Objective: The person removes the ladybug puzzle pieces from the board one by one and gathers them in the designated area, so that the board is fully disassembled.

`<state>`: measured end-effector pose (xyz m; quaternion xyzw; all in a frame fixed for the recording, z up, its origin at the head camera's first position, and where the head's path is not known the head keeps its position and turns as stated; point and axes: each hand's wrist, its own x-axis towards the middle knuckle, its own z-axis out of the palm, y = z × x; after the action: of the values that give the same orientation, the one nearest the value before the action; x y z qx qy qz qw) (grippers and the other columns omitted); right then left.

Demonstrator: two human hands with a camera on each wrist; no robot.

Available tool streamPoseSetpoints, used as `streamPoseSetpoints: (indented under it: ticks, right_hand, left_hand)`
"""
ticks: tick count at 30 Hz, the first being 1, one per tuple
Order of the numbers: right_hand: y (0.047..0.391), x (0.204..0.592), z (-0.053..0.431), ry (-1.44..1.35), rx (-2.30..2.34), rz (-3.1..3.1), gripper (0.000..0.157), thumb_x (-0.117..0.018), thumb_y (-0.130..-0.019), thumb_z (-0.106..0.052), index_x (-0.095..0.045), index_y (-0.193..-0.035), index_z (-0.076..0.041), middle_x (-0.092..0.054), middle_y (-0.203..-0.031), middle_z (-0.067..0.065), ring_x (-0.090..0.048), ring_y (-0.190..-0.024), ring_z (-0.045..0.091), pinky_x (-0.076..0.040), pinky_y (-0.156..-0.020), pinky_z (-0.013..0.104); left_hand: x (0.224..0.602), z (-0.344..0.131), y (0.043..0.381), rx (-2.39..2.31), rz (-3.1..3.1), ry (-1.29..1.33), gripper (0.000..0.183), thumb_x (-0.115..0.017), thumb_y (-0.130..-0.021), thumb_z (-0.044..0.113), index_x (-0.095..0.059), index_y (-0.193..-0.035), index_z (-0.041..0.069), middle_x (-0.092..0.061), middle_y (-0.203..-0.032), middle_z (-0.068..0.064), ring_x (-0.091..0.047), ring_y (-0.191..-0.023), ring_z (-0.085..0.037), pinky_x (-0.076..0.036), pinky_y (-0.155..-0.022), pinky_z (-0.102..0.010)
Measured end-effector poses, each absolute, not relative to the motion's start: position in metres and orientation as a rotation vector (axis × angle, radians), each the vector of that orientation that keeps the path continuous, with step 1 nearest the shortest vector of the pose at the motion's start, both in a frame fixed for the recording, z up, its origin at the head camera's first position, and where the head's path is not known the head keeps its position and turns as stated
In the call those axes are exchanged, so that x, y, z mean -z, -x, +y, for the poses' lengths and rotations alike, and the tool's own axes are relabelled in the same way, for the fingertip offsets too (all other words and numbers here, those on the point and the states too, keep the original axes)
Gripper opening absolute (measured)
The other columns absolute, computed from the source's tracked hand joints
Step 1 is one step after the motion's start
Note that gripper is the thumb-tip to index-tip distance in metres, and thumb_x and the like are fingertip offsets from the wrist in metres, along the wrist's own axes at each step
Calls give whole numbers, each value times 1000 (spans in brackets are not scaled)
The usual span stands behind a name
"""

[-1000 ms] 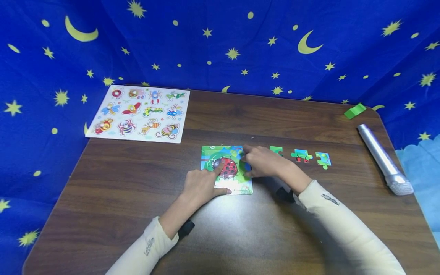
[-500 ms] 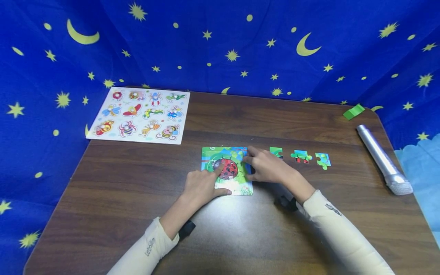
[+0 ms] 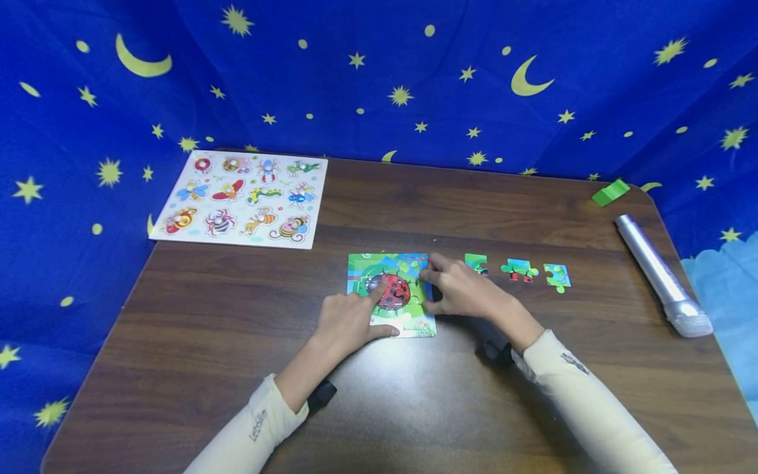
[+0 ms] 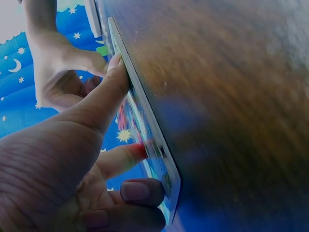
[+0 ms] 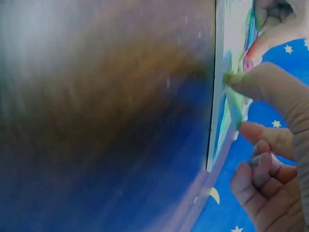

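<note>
A ladybug jigsaw puzzle (image 3: pixel 391 263) lies flat in its thin tray on the table. My left hand (image 3: pixel 346 319) rests on it from the near left, index finger pressing on the ladybug and thumb on the near border. At the puzzle's right edge, my right hand (image 3: pixel 464 286) pinches a green-and-blue puzzle piece (image 5: pixel 234 107) between thumb and index finger. That piece stands tilted against the board in the right wrist view; from above, the fingers mostly hide it. Beyond the right hand lie three loose pieces: a green one (image 3: pixel 476 260), a middle one (image 3: pixel 520 268) and a right one (image 3: pixel 556 274).
A white insect peg board (image 3: pixel 237 197) lies at the back left of the brown table (image 3: pixel 414 408). A silver microphone (image 3: pixel 657 270) lies along the right side, with a small green block (image 3: pixel 610 192) behind it. A blue star-patterned cloth (image 3: pixel 331 79) hangs behind.
My right hand has shifted slightly to the right, its index finger drawing back so that more of the puzzle's upper right corner shows. The left hand has stayed in place.
</note>
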<state>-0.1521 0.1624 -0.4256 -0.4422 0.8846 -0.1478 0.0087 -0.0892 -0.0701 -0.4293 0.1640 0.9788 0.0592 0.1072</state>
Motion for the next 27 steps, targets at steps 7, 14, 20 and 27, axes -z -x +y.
streamPoseSetpoints:
  ticks: [7, 14, 20, 27]
  right_hand:
    - [167, 417, 159, 1225, 437, 2590, 48, -84, -74, -29, -73, -108, 5, -59, -96, 11, -44, -66, 10, -39, -56, 22]
    - [172, 413, 156, 1156, 419, 2521, 49, -83, -75, -30, -73, -109, 3, -61, -103, 14, -45, -71, 13, -40, -61, 26]
    - [171, 414, 156, 1149, 406, 2527, 49, -83, -75, -31, -74, -110, 3, -62, -106, 16, -49, -72, 13, -46, -64, 28]
    - [172, 414, 154, 1149, 403, 2522, 50, -84, -75, -32, -74, -109, 3, -63, -105, 15, -47, -70, 12, -42, -60, 24]
  left_hand:
    - [429, -70, 90, -167, 2875, -473, 94, -65, -75, 77, -43, -151, 26, -35, -48, 4, -29, -48, -13, -27, -44, -29]
    - [426, -67, 91, -123, 2905, -512, 96, -63, -73, 80, -48, -148, 23, -26, -48, 6, -21, -49, -11, -22, -44, -28]
    - [426, -54, 95, -60, 3004, -556, 73, -57, -78, 80, -77, -98, 13, -29, -48, 7, -25, -47, -9, -24, -42, -27]
    - [428, -43, 97, 33, 3084, -530, 62, -67, -72, 77, -58, -60, 18, -40, -50, 6, -34, -47, -9, -28, -40, -27]
